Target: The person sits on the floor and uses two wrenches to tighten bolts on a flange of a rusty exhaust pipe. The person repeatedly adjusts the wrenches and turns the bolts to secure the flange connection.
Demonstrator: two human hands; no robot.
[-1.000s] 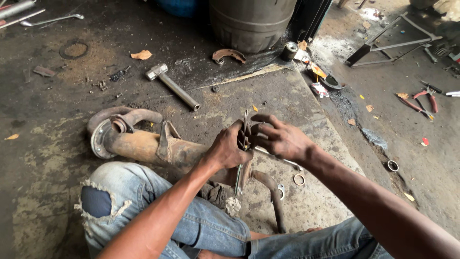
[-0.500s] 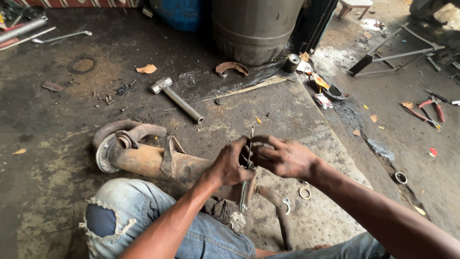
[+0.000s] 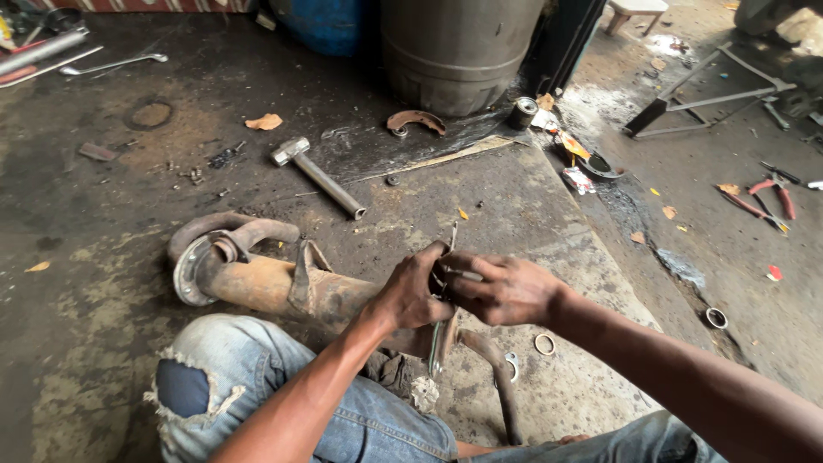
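My left hand (image 3: 413,290) and my right hand (image 3: 506,287) meet over the near end of a rusty shaft with a yoke (image 3: 257,279) that lies on the concrete floor across my knee. Both hands close around a thin metal tool (image 3: 442,326), which looks like pliers; its handles hang below my hands and a thin tip sticks up above my fingers. What the tool bites on is hidden by my fingers. My torn jeans (image 3: 283,403) fill the bottom of the view.
A hammer (image 3: 317,176) lies on the floor beyond the shaft. A curved brake shoe (image 3: 416,120) rests near a grey drum (image 3: 459,51) and a blue barrel (image 3: 330,21). Metal rings (image 3: 544,344) lie by my right arm. Red-handled pliers (image 3: 767,197) are at far right.
The view has shifted slightly downward and closer. My hands stay clasped on the tool at the shaft's end, with small finger movements only.
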